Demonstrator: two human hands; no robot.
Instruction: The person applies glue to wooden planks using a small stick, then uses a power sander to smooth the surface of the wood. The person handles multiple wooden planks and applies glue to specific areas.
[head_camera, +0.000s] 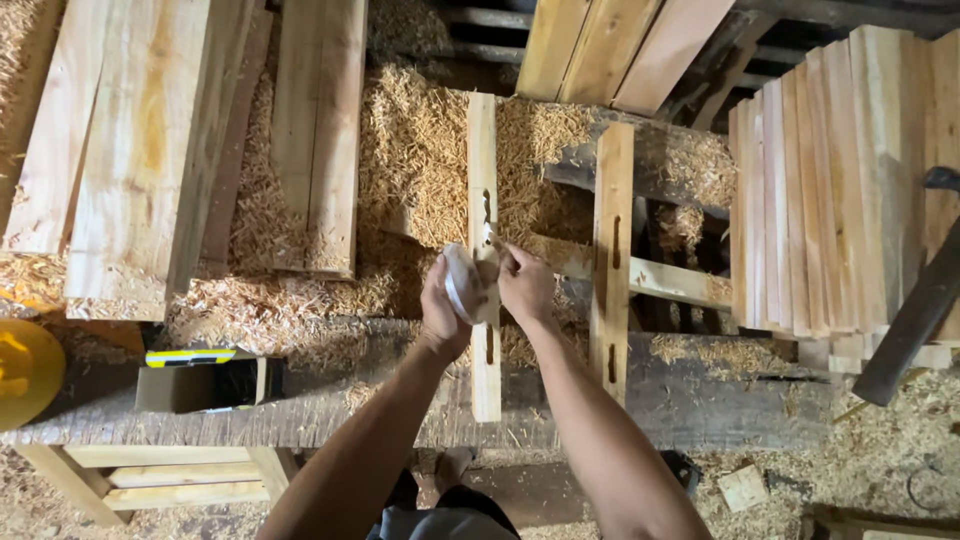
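My left hand (443, 305) grips a small white bottle-like object (461, 280) over a long pale wooden rail (483, 160) with slots cut in it. My right hand (524, 283) is closed beside it, fingertips pinched at the slot near the rail's middle; what it pinches is too small to tell. The rail lies lengthwise across a worn bench top (330, 410). A second slotted rail (612, 230) lies parallel to the right, with a short crosspiece (675, 282) fitted into it.
Wood shavings (415, 150) cover the bench and floor. Planks (140, 150) are stacked at the left, and upright boards (830, 180) at the right. A yellow round object (25, 370) and a dark box (200, 380) sit at the bench's left. A dark tool handle (915, 320) leans at the right.
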